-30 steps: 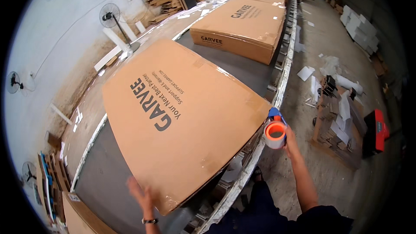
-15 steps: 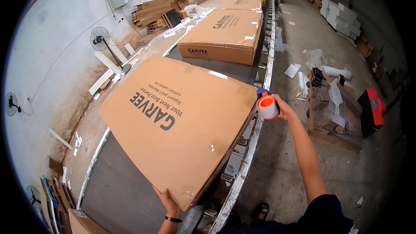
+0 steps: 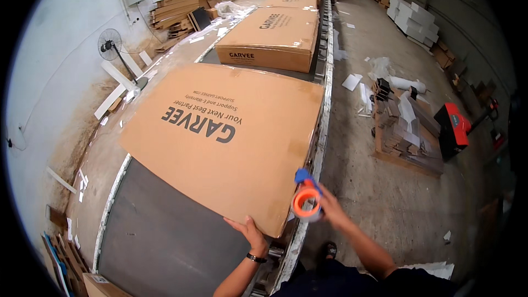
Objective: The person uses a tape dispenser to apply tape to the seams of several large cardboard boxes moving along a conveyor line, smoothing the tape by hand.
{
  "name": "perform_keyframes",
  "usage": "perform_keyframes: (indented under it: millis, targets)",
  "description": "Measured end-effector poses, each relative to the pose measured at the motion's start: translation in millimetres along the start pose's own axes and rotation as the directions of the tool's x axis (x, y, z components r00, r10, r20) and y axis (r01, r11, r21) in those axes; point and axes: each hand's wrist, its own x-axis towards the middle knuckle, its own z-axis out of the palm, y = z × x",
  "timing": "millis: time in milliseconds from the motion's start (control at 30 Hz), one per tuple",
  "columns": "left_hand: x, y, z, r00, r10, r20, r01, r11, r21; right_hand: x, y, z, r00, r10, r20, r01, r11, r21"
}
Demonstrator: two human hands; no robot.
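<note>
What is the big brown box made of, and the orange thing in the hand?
The big brown box looks like cardboard: matte tan, with dark printing and folded edges. The orange tape dispenser in the right hand seems to be smooth plastic, orange with a blue part, though it is somewhat blurred.

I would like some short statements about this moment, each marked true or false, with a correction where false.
1. The right hand holds an orange tape dispenser with a blue handle. True.
2. The left hand rests on the near edge of the large flat brown cardboard box. True.
3. The red pallet jack stands on the conveyor. False: it stands on the floor at the right.
4. The standing fan is right of the conveyor. False: left, by the wall.
</note>
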Motion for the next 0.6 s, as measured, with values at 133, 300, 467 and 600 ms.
perform_keyframes:
  millis: [133,300,467,600]
  targets:
    - [13.1,-4.7,-20.4,0.988,-0.089,0.129,0.027,0.907,0.421,-44.8,5.6,23.9,0.998,-0.019,-0.060,0.019,1.000,0.000]
    - [101.9,46.3,-38.2,0.782,0.219,0.584,-0.620,0.176,0.765,-47.2,-11.8,12.8,1.000,0.005,0.004,-0.005,1.000,-0.013]
    - [111.7,49.9,-48.7,0.683,0.140,0.717,-0.728,0.052,0.684,-103.8,19.6,67.9,0.997,-0.039,-0.061,0.042,0.998,0.038]
    - [112.8,49.5,-54.7,0.683,0.126,0.720,-0.728,0.031,0.685,-202.7,92.8,122.1,0.993,-0.119,0.017,0.120,0.986,-0.117]
